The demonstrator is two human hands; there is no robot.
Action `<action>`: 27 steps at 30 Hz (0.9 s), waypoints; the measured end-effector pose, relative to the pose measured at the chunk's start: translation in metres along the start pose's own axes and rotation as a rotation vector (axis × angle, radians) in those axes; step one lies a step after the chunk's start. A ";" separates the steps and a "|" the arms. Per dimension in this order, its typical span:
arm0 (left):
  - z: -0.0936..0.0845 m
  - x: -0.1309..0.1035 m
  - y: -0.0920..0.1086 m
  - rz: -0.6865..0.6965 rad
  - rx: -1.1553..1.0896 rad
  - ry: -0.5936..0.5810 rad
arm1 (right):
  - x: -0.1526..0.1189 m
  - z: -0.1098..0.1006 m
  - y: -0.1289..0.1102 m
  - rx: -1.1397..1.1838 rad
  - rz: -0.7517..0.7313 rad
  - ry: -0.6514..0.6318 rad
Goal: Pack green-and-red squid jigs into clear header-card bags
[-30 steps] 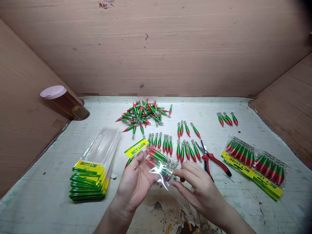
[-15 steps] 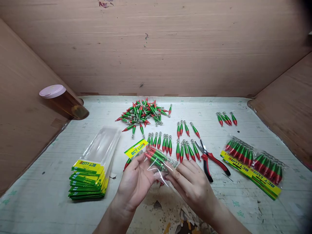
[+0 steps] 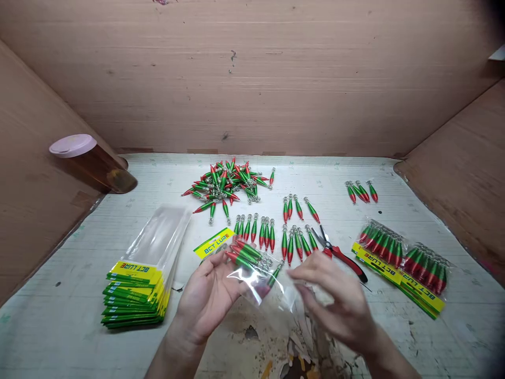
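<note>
My left hand [image 3: 205,302] is closed round a clear plastic bag [image 3: 258,295] with a yellow and green "BCT LURE" header. Several red and green fishing lures [image 3: 241,261] lie inside it, hooks toward the right. One lure [image 3: 275,276] sits at an angle near the bag's right end. Just right of that end is my right hand [image 3: 337,297], slightly blurred, its thumb and fingers apart with nothing seen between them. Beyond the bag, lures [image 3: 272,235] stand in rows on the table, some partly covered by the bag.
On the left is a stack of empty header bags [image 3: 134,295]; behind it a lidded brown jar [image 3: 98,171]. A heap of lures [image 3: 224,184] lies at the back. Red-handled pliers [image 3: 347,261] rest near my right hand. Filled lure packs [image 3: 398,271] and several loose lures [image 3: 361,192] lie right.
My right hand has come off the bag and moved right and a little down. The angled lure now shows at the bag's right end. My left hand keeps hold.
</note>
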State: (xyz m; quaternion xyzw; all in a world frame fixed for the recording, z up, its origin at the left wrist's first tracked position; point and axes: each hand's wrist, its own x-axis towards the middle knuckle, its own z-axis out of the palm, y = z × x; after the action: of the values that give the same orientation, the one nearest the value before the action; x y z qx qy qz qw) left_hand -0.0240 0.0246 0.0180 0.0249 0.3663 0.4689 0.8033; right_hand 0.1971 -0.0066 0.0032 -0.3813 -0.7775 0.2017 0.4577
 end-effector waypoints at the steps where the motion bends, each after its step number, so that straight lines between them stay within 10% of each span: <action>1: -0.002 -0.001 0.002 0.024 0.005 0.015 | -0.001 -0.008 0.010 -0.075 0.102 0.031; 5: -0.007 -0.003 0.006 0.059 0.017 0.031 | -0.010 -0.030 0.063 -0.546 0.556 -0.022; 18: -0.006 -0.006 0.004 0.039 -0.014 -0.034 | 0.088 -0.040 0.188 -0.695 0.946 -0.252; 27: -0.008 -0.005 0.003 0.018 -0.016 -0.042 | 0.121 -0.041 0.202 -0.563 1.086 -0.329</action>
State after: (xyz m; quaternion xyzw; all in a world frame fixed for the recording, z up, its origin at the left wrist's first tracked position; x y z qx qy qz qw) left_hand -0.0329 0.0203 0.0158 0.0315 0.3452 0.4783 0.8069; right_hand 0.2796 0.2129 -0.0430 -0.7911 -0.5567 0.2490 0.0472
